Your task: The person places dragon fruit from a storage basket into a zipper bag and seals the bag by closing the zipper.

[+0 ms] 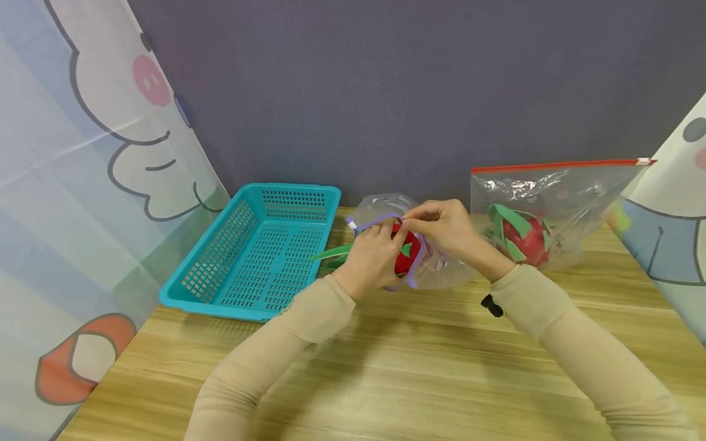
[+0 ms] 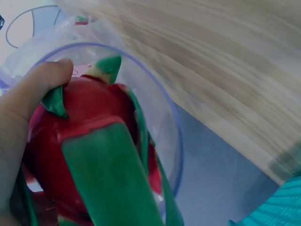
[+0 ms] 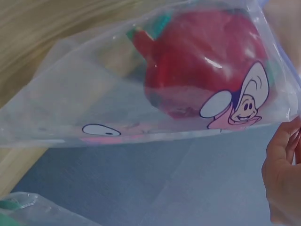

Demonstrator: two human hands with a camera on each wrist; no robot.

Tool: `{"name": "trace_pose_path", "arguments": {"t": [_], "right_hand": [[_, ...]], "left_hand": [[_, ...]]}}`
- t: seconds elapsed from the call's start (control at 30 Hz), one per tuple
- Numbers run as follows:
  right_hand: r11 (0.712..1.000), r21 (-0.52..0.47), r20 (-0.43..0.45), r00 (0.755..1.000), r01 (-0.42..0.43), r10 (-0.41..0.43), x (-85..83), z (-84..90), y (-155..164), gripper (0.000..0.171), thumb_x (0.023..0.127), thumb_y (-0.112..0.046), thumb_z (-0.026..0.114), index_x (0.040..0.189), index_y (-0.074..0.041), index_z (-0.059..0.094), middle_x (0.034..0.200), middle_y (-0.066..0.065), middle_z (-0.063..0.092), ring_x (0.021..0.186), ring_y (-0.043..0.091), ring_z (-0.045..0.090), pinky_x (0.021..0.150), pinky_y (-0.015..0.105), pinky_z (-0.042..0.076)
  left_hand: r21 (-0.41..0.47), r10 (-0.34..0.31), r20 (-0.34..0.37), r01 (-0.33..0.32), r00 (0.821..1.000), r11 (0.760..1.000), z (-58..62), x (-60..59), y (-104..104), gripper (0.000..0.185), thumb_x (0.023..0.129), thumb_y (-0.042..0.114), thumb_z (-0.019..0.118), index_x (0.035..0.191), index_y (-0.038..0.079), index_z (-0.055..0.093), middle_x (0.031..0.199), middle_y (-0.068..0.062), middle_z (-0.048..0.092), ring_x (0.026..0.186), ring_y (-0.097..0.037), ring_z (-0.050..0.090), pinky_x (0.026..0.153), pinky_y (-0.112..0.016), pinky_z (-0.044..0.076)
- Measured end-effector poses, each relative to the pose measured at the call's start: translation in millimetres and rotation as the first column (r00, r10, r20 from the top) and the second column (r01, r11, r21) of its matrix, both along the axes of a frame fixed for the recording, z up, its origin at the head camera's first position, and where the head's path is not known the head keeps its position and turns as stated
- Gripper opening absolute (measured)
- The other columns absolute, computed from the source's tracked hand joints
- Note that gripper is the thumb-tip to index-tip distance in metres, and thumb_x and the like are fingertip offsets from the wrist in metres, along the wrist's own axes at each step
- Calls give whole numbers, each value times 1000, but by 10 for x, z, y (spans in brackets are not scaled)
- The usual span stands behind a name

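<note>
A red dragon fruit (image 1: 409, 258) with green leaf-like scales sits partly inside a clear zip bag (image 1: 439, 269) with a purple edge. My left hand (image 1: 370, 259) grips the fruit, its thumb along one side in the left wrist view, where a broad green leaf (image 2: 108, 174) points toward the camera. The bag's open mouth rings the fruit there. With thumb and fingertips, my right hand (image 1: 448, 231) pinches the bag's rim at the far side. In the right wrist view, the fruit's red end (image 3: 207, 61) shows through the cartoon-printed plastic.
Left of the hands stands a turquoise perforated basket (image 1: 172, 296). To the right, a clear bag with a red zip (image 1: 565, 166) stands upright with another dragon fruit (image 1: 527, 239) inside. A small black object (image 1: 492, 306) shows by the right wrist. Behind the wooden table (image 1: 417, 378) is a grey wall.
</note>
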State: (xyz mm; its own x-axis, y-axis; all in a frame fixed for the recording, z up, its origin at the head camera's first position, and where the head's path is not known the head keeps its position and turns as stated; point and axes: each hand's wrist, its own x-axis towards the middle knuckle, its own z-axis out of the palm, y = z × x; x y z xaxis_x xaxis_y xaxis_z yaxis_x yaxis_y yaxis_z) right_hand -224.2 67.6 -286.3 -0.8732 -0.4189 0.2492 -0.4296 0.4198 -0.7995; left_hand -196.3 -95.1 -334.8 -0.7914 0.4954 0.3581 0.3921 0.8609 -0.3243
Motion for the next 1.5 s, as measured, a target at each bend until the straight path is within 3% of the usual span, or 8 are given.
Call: {"name": "trace_pose_path", "arguments": {"t": [0.2, 0.4, 0.53, 0.7, 0.93, 1.07, 1.27, 1.5], "right_hand": [[998, 5, -66, 996, -57, 57, -14, 48, 30, 14, 85, -17, 67, 90, -4, 72, 90, 6, 67, 78, 14, 58, 70, 26, 49], [998, -8, -86, 995, -55, 55, 1, 43, 27, 13, 83, -16, 68, 87, -4, 72, 87, 3, 66, 81, 15, 60, 77, 30, 51], [999, 4, -107, 993, -52, 52, -8, 46, 44, 14, 84, -15, 68, 88, -3, 72, 88, 4, 66, 80, 14, 59, 72, 25, 50], [999, 37, -132, 991, -17, 22, -5, 96, 65, 12, 83, -15, 68, 89, -5, 73, 89, 2, 66, 77, 14, 58, 66, 23, 49], [997, 72, -267, 964, 22, -2, 7, 188, 115, 7, 82, -12, 69, 86, -9, 74, 86, 1, 66, 72, 11, 60, 64, 21, 50], [994, 106, -320, 947, 18, 17, -15, 183, 126, 7, 81, -11, 70, 86, -8, 74, 85, 1, 67, 72, 12, 60, 64, 21, 49], [991, 102, -343, 938, 83, -43, -59, 170, 159, 6, 79, -9, 71, 84, -10, 74, 84, 0, 67, 71, 12, 60, 62, 19, 48], [991, 116, -350, 937, 72, -27, -82, 151, 162, 6, 80, -10, 70, 85, -9, 74, 84, 3, 67, 71, 13, 60, 62, 19, 48]], "left_hand": [[-52, 4, 141, 3, 990, 999, 48, -68, 115, 101, 61, 60, 68, 141, 8, 34, 116, -12, 58, 98, -25, 62, 70, -32, 56], [-84, 96, 336, -72, 937, 994, 57, -135, 177, 101, 61, 62, 69, 140, 9, 33, 123, -10, 54, 107, -25, 57, 82, -35, 53], [-82, 158, 390, -137, 907, 987, 55, -173, 161, 95, 61, 61, 71, 135, 10, 40, 117, -7, 56, 102, -21, 59, 80, -34, 54], [-86, 226, 419, -210, 879, 974, 53, -227, 153, 64, 72, 49, 65, 119, 10, 49, 96, -4, 59, 82, -15, 59, 66, -29, 55], [1, 306, 522, -360, 796, 933, 20, -299, 131, 71, 76, 56, 61, 126, 8, 44, 103, -6, 59, 87, -17, 60, 72, -35, 55], [55, 299, 583, -404, 755, 913, -43, -331, 91, 60, 77, 53, 60, 114, 7, 47, 100, -2, 57, 85, -17, 62, 74, -35, 54], [244, 203, 678, -477, 706, 844, -170, -384, 5, 59, 72, 51, 67, 108, 7, 52, 92, -2, 59, 79, -19, 61, 71, -30, 52], [389, 71, 772, -559, 631, 732, -263, -394, -51, 83, 61, 57, 74, 125, 12, 45, 117, -7, 57, 98, -23, 58, 81, -34, 50]]}}
